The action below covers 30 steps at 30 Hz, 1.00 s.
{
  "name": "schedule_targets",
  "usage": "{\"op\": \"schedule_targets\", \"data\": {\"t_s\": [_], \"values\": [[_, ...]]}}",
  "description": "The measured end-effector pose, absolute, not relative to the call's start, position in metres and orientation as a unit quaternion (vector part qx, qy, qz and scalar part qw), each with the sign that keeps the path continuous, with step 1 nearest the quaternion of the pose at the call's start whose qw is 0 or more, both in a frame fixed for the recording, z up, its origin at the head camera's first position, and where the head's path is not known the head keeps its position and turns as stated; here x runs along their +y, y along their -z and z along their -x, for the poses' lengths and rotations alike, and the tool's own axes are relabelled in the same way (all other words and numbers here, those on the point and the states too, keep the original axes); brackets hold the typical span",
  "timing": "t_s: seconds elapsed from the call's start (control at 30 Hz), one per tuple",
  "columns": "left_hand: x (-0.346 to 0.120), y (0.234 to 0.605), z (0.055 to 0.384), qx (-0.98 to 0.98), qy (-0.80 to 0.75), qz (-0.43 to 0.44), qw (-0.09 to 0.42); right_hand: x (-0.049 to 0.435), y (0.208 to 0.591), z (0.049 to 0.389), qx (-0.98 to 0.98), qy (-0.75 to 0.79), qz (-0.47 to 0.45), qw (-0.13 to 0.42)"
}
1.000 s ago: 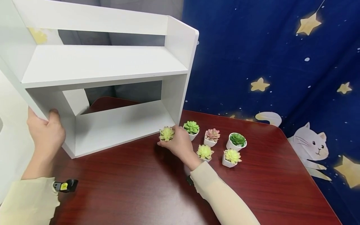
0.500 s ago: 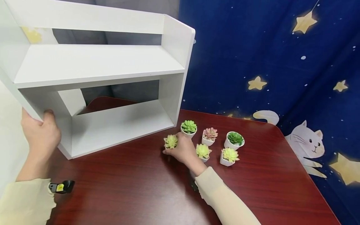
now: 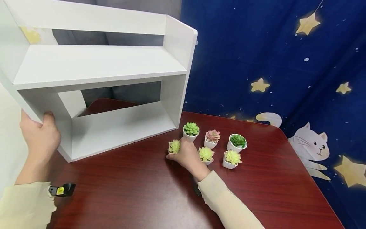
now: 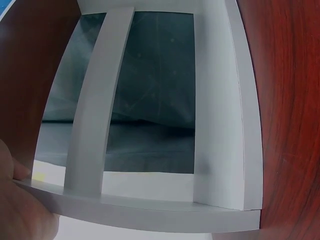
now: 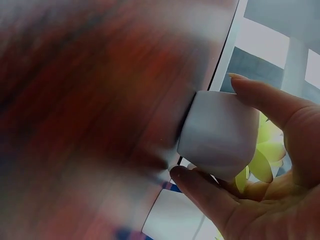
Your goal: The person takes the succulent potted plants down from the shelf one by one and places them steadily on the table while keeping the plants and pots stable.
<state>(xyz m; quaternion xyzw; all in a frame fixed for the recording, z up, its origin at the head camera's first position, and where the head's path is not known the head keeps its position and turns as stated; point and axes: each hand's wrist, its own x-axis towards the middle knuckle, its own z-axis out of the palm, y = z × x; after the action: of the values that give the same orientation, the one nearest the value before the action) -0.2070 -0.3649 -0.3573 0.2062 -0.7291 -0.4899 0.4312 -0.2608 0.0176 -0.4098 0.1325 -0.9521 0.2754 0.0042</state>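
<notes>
My left hand [image 3: 43,136] grips the left side panel of a white two-tier shelf [image 3: 100,63], thumb on the inner face. In the left wrist view that hand [image 4: 22,200] shows at the lower left corner. With thumb and fingers, my right hand [image 3: 188,156] pinches a small potted succulent [image 3: 174,146], yellow-green with pinkish tips, just in front of the shelf's lower right corner. Its white squarish pot [image 5: 220,132] shows between thumb and fingers in the right wrist view, the bottom right at the tabletop. The fingers behind the plant are partly hidden.
Right of my hand stand several other succulents in white pots: bright green [image 3: 191,128], pink [image 3: 213,136], dark green [image 3: 238,141], and two yellow-green ones [image 3: 206,154], [image 3: 232,157]. The dark red table [image 3: 137,190] ends at a starry blue curtain [image 3: 228,47].
My right hand has drawn the potted succulent away from the shelf's front edge, slightly right and toward me. The left hand keeps its grip on the shelf; the head view has shifted slightly.
</notes>
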Motion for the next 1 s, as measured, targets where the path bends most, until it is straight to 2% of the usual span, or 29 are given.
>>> {"op": "schedule_targets", "data": {"t_s": [0.33, 0.53, 0.67, 0.8, 1.0], "values": [[-0.364, 0.357, 0.206, -0.732, 0.498, -0.211, 0.415, 0.021, 0.412, 0.254, -0.947, -0.293, -0.132, -0.009], [-0.367, 0.362, 0.198, -0.752, 0.491, -0.213, 0.385, 0.024, 0.401, 0.246, -0.942, -0.303, -0.145, -0.01], [-0.371, 0.376, 0.189, -0.771, 0.475, -0.234, 0.353, 0.034, 0.383, 0.237, -0.938, -0.302, -0.17, 0.008], [-0.38, 0.388, 0.169, -0.838, 0.42, -0.21, 0.279, 0.05, 0.368, 0.23, -0.94, -0.275, -0.199, 0.038], [-0.392, 0.383, 0.141, -0.956, 0.257, -0.094, 0.1, 0.087, 0.352, 0.227, -0.944, -0.265, -0.187, 0.054]]}}
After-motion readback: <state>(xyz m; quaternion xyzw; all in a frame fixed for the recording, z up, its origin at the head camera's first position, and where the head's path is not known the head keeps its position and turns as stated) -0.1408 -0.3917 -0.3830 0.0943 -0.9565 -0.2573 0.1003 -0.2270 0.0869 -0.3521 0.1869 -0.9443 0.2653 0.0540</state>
